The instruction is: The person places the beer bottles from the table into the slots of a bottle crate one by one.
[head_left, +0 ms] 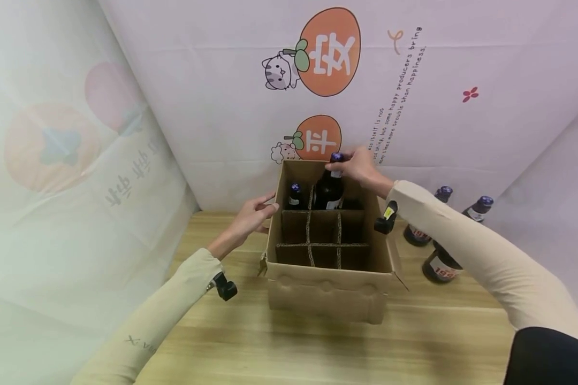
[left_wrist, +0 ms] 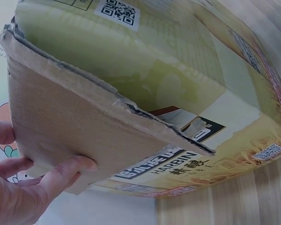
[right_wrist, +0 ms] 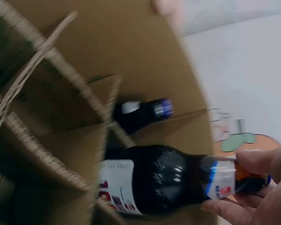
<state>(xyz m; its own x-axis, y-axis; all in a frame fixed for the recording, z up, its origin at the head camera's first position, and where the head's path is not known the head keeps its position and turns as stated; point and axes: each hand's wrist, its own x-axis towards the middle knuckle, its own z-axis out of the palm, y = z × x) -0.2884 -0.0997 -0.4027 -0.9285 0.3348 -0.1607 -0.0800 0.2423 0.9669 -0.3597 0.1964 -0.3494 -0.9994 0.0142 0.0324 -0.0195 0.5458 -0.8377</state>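
Note:
A dark glass beer bottle (right_wrist: 168,180) with a white neck label is partway down in a back cell of the divided cardboard box (head_left: 327,275). My right hand (head_left: 358,167) grips its neck just below the blue cap, fingers and thumb on opposite sides. Next to it, a second blue-capped bottle (head_left: 295,198) stands in the back left cell. My left hand (head_left: 251,216) is at the box's left side, fairly straight fingers reaching along it. In the left wrist view, its thumb and fingertips touch the folded-out brown flap (left_wrist: 84,124).
Two more labelled bottles (head_left: 444,267) stand on the wooden table (head_left: 231,337) to the right of the box, partly behind my right sleeve. Cardboard dividers (head_left: 324,245) split the box into several cells. A printed white cloth (head_left: 231,107) hangs close behind it.

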